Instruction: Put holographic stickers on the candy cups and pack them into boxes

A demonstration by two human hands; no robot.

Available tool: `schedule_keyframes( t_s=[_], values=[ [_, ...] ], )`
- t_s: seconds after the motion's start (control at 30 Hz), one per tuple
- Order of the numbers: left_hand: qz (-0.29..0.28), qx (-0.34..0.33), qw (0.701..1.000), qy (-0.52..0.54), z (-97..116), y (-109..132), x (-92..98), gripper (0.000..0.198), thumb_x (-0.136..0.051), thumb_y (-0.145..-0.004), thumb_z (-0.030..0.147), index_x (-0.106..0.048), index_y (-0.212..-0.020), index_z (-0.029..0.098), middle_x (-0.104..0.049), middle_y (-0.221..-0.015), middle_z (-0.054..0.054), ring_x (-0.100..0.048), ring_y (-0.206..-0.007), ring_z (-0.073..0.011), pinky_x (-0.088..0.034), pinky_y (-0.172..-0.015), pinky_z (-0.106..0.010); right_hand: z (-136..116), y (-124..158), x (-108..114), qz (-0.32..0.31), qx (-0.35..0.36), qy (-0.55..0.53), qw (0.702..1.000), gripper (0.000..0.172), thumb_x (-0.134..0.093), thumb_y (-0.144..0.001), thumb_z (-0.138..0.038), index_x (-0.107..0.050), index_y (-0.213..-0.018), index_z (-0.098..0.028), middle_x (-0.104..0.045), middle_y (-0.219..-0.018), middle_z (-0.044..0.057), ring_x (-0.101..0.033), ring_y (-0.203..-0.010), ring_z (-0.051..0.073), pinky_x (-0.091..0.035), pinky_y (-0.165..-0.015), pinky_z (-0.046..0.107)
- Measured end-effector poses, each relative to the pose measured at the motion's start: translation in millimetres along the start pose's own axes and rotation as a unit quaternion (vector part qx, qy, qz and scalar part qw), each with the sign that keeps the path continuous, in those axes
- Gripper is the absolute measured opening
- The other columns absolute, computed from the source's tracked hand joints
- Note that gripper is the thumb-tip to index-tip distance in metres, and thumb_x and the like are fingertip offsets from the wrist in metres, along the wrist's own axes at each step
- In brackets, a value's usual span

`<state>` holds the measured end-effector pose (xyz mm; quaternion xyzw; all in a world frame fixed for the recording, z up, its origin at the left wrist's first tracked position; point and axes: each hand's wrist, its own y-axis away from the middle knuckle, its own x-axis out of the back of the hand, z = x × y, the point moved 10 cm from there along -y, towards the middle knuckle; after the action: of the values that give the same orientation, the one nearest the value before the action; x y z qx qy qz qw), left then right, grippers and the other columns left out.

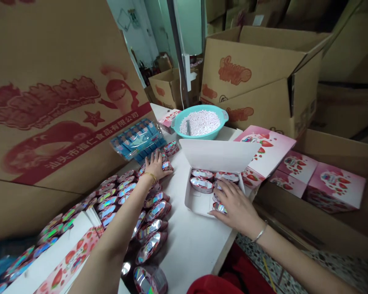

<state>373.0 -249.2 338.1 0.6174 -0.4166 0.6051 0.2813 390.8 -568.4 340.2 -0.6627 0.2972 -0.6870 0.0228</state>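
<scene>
My left hand (155,168) reaches across the rows of small oval tubs, fingers stretched out, resting on tubs at the far end. The tubs have shiny foil lids; a near one (153,247) lies tilted on its side. A white carton (199,203) stands with its lid (217,156) raised. Inside it, two tubs (201,185) sit on the left and several more on the right. My right hand (237,206) is in the carton's right side, thumb toward me and fingers over the far side, gripping tubs there; the hand partly hides them.
A turquoise basin (179,130) of small white pieces stands at the back. Pink strawberry cartons (333,185) fill a cardboard box at right. A big printed box (64,102) walls the left. Folded strawberry cartons (70,257) lie on tubs; a blue packet (137,139) leans behind.
</scene>
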Motion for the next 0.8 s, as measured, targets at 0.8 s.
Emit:
schedule_keyframes(
  t_s=[0.8],
  values=[
    [-0.018,-0.376,0.922,0.09,194.6,126.8,69.2,0.067,-0.074,-0.068,0.045,-0.053,-0.125,0.017,-0.059,-0.113,-0.013,-0.056,-0.104,-0.0312,-0.045,-0.091,-0.045,1.0,5.7,10.1,-0.023,-0.051,-0.002,0.998,0.05,-0.064,-0.08,-0.039,-0.057,-0.121,-0.012,-0.059,-0.12,0.016,-0.048,-0.11,0.031,-0.036,-0.097,0.045]
  ],
)
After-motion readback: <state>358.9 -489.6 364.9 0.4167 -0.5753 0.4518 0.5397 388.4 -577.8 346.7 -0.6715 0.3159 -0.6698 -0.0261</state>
